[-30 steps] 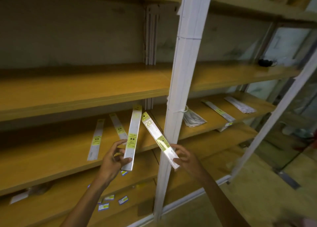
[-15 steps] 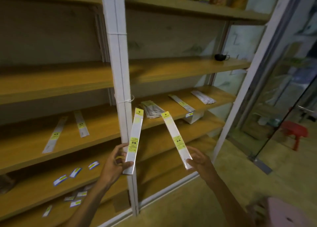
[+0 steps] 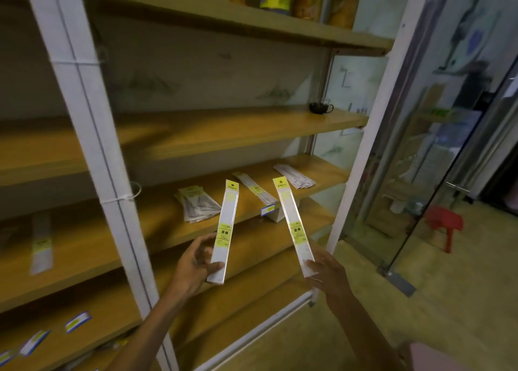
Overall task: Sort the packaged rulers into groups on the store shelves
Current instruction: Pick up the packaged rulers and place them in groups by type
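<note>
Evidently two packaged rulers are in hand, each gripped at its lower end so the yellow labels face the camera and can be read side by side. The left ruler (image 3: 224,232) stands nearly upright, pinched between thumb and curled fingers of the left hand (image 3: 194,264); the right ruler (image 3: 295,226) leans leftward at the top, its bottom end clamped by the right hand (image 3: 325,272). Both are held in the air in front of the middle shelf (image 3: 157,230), apart from each other and touching nothing else. Held this way, they seem to be under comparison before being assigned to a group. Behind them on that shelf lie a fanned pile of packets (image 3: 197,205), a single long packet (image 3: 255,188) and another stack (image 3: 294,175), probably the groups formed so far.
</note>
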### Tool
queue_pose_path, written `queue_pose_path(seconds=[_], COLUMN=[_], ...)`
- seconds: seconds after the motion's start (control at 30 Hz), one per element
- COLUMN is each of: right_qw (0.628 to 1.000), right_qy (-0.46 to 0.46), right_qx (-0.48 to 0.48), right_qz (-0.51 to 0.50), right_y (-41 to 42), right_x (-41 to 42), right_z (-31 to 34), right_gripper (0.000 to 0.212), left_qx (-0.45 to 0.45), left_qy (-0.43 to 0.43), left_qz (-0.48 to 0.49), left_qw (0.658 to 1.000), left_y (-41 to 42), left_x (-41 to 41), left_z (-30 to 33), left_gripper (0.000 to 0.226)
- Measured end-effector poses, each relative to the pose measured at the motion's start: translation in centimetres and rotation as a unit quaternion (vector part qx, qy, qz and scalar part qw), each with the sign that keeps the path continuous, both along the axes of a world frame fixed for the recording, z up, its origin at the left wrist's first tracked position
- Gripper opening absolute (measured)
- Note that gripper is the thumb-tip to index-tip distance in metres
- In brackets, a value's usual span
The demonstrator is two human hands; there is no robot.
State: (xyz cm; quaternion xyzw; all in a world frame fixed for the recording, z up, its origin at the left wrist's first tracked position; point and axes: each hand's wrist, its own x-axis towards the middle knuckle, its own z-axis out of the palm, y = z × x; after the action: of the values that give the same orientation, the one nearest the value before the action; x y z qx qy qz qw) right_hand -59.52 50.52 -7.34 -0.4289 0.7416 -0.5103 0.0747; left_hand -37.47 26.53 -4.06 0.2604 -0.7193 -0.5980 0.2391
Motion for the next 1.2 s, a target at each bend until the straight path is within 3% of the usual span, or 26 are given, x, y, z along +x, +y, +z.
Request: queue_pose_path(seconds=[0.03, 0.1, 0.17, 0.2, 0.27, 0.3, 0.37, 0.47, 0.8, 1.0, 1.2], right_qw=[0.997, 0.992, 0.996, 0.966, 0.927, 0.918, 0.924, 0.931, 0.944, 0.950, 0.962], right_qy=[0.068, 0.112, -0.047, -0.223, -0.331, -0.367, -0.359, -0.333, -0.323, -0.287, -0.149], right_qx=[-0.042, -0.050, -0.079, -0.133, -0.122, -0.065, -0.003, 0.006, 0.039, 0.123, 0.219], right_qz=[-0.023, -0.043, -0.005, 0.003, -0.127, -0.136, -0.133, -0.150, -0.048, 0.021, 0.065], right_y=[0.0, -1.4, -2.4, -3.8, -6.2, -7.1, -8.8, -11.6, -20.7, -25.0, -25.9], right_x=[-2.4, -6.5, -7.2, -7.9, -9.2, -10.1, -11.7, -13.8, -20.6, -22.9, -24.4], right_z=[-0.5, -0.7, 1.8, 2.6, 2.8, 2.9, 3.6, 4.4, 4.9, 4.4, 2.7], right_gripper=[0.031, 0.029, 0.022, 0.018, 0.030, 0.034, 0.035, 0.036, 0.027, 0.024, 0.025], left_qx=[0.003, 0.002, 0.008, 0.011, 0.008, 0.005, -0.003, -0.018, -0.014, -0.018, -0.026], left_qy=[0.004, 0.012, 0.019, 0.021, 0.023, 0.025, 0.024, 0.007, 0.006, 0.011, 0.001], left_qz=[0.001, 0.004, 0.010, 0.013, 0.019, 0.025, 0.038, 0.052, 0.119, 0.190, 0.238], left_qw=[1.000, 1.000, 1.000, 1.000, 1.000, 0.999, 0.999, 0.998, 0.993, 0.981, 0.971], left_y=[-0.5, -1.5, -2.7, -3.4, -4.9, -5.6, -6.9, -8.8, -12.5, -12.0, -10.7], left_x=[-1.4, -4.1, -6.8, -8.0, -10.3, -11.3, -12.8, -14.3, -17.4, -19.2, -20.8], left_z=[0.0, 0.1, 0.2, 0.3, 0.4, 0.4, 0.4, 0.3, 0.5, 0.6, 0.5], left_gripper=[0.063, 0.063, 0.063, 0.063, 0.062, 0.061, 0.061, 0.063, 0.068, 0.067, 0.066])
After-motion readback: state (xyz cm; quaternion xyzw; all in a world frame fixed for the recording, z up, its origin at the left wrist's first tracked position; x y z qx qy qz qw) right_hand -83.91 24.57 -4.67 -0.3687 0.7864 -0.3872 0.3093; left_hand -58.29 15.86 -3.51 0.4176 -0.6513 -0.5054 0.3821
